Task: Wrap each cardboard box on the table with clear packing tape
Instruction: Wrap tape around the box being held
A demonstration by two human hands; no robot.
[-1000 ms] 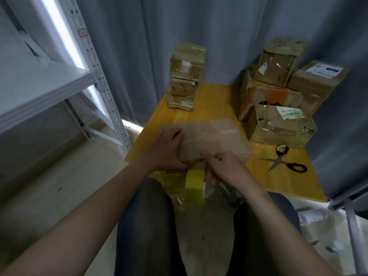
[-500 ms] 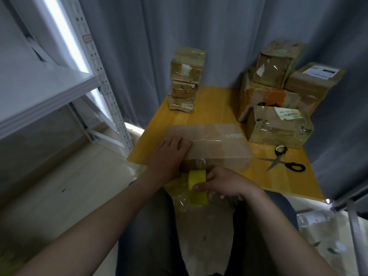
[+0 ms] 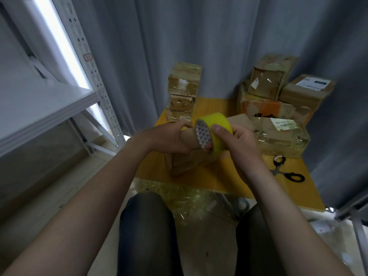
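1. left hand (image 3: pixel 169 138) has a proper grip on the cardboard box (image 3: pixel 191 162); fingers curled over its upper end, not just resting on it
2. right hand (image 3: pixel 239 144) is holding the tape roll (image 3: pixel 215 119); thumb pressed on the yellow outer face, and the other fingers seem to hook in at the core, though I only see the tips
3. the roll sits between the two hands, right up against the box; its open side with a grey triangle pattern faces the left hand
4. the box is tipped up rather than lying flat; part of it hangs below both hands down onto the yellow table (image 3: pixel 199 182), and another bit pokes out beyond the roll; can't tell if any tape is actually stuck to it
5. just right of the right hand is a labelled box (image 3: pixel 282 140), shiny with film, white sticker on top; beyond that is a pile of boxes (image 3: pixel 266 84), one with an orange side
6. out past the left hand is a stack of small boxes (image 3: pixel 183 96), backed against the grey curtain (image 3: pixel 199 36)
7. scissors (image 3: pixel 278 171) lie flat on the table to the right of the right wrist; black handles, apart from the boxes
8. under both forearms, past the near table edge, is crumpled clear film (image 3: pixel 179 198); nearer than that are two knees in dark trousers
9. way out left of the left arm is a white metal shelf (image 3: pixel 49 108)
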